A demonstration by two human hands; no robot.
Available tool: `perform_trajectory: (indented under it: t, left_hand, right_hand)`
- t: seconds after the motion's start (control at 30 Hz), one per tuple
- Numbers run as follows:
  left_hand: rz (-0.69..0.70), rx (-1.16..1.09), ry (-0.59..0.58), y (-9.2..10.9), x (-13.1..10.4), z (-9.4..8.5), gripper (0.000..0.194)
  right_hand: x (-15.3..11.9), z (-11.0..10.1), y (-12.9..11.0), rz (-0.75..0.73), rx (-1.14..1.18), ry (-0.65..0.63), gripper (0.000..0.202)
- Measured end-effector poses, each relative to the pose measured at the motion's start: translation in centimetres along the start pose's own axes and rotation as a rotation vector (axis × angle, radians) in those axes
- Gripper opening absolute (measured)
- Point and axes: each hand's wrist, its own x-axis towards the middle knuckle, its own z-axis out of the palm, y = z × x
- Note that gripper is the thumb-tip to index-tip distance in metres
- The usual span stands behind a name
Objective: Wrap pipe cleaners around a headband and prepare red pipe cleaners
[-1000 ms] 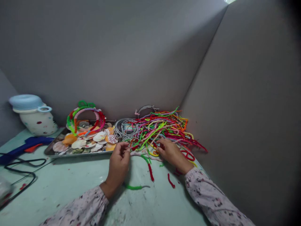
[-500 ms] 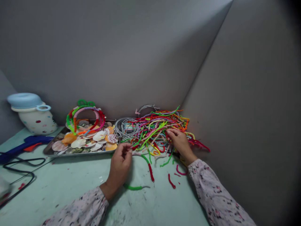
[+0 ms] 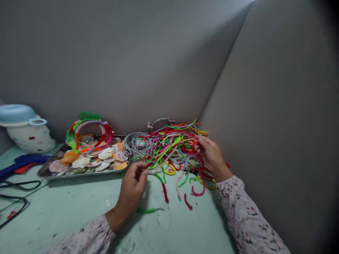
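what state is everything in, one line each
Jar: upright, lid on
Tray: filled with shells
Fuzzy rings: upright on shells
Wire: coiled
Fuzzy stems: piled, tangled
Blue tool: lying down
Cord: looped
Left hand: fingers curled, grip unclear
Right hand: fingers curled at stems, grip unclear

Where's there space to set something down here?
Bare table shows left-front, between the tray, black cable and left hand; and front-middle, between left sleeve and right sleeve, nearer than the short red stem. Crowded: the back, with shells and the fuzzy-stem pile.

One pipe-cleaner pile (image 3: 173, 141), one tray (image 3: 84, 175), one jar (image 3: 29, 139)
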Motion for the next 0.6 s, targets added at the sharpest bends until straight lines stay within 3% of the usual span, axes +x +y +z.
perform_trajectory:
  t: [0.23, 0.4, 0.5, 0.6]
  left_hand:
    - [-0.099, -0.15, -0.223, 3.3, 0.8, 0.5, 0.028]
    - [-0.082, -0.224, -0.398, 5.7, 2.2, 3.4, 0.036]
    - [-0.086, -0.28, -0.375, 5.6, 2.7, 5.2, 0.032]
    - [-0.175, -0.317, -0.315, 4.4, 2.7, 6.0, 0.022]
  right_hand:
    - [-0.7, 1.1, -0.6, 0.057, -0.097, -0.077, 0.032]
    - [-2.9, 3.9, -1.0, 0.005, -0.419, -0.268, 0.028]
    - [-4.4, 5.5, -0.7, -0.119, -0.599, -0.446, 0.02]
    - [-5.4, 6.4, -0.1, -0.241, -0.716, -0.499, 0.02]
